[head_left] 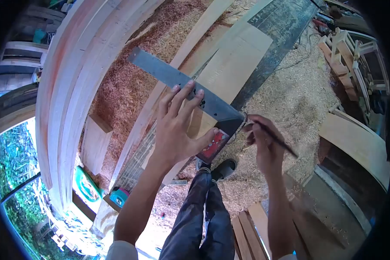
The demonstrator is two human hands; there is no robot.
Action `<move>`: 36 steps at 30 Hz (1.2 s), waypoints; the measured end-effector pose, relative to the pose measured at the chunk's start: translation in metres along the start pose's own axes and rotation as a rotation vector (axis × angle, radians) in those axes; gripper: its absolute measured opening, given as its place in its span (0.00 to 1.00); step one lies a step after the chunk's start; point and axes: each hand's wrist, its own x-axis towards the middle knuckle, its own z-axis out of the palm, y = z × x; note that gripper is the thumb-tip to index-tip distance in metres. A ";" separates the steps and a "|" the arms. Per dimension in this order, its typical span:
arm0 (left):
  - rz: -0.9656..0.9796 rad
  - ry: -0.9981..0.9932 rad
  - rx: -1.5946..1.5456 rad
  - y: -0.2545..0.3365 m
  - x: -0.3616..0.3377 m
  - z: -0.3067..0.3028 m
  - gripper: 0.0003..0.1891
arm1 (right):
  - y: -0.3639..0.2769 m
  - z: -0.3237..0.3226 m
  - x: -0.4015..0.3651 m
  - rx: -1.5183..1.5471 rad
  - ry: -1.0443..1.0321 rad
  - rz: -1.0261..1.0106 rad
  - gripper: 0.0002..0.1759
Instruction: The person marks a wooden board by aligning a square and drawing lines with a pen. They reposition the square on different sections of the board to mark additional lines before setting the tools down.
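Note:
A wide metal square [160,71] with a red patch on its handle [213,145] lies across a pale wooden board [240,58]. My left hand [177,123] presses on the square with its fingers spread, the thumb near the red handle. To the right of the square's corner, my right hand [266,149] is closed around a thin dark pencil-like tool [277,141]. One end of the tool is near the board's edge by the square's corner. The board rests on a long dark, scuffed plank [281,32].
Long curved timbers [80,82] stand at the left. A teal tape measure [119,197] and a wood block [97,145] lie lower left. Wood shavings [294,99] cover the floor. Stacked wooden frames [338,50] and a curved panel [355,141] are at the right.

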 end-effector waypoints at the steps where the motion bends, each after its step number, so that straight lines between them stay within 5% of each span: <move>1: 0.006 -0.004 0.003 0.001 -0.001 -0.002 0.41 | 0.000 0.012 -0.012 0.399 0.135 0.192 0.15; 15: -0.044 0.000 0.088 0.005 -0.041 -0.007 0.41 | -0.002 0.076 -0.059 0.609 0.109 0.353 0.18; 18: 0.012 0.072 0.060 -0.001 -0.041 -0.005 0.35 | 0.012 0.079 -0.057 0.501 0.099 0.308 0.17; 22: -0.159 0.283 -0.133 -0.014 -0.045 0.014 0.28 | 0.008 0.067 -0.050 0.283 0.123 0.328 0.19; 24: -0.250 0.349 -0.213 -0.010 -0.046 0.012 0.27 | 0.003 0.052 -0.037 0.353 0.235 0.539 0.20; 28: -0.216 0.186 -0.019 0.000 -0.044 0.006 0.30 | 0.032 0.020 0.017 0.478 0.370 0.306 0.21; 36: -0.209 0.070 0.004 0.000 -0.041 0.004 0.46 | 0.020 0.009 0.047 0.488 0.236 0.405 0.26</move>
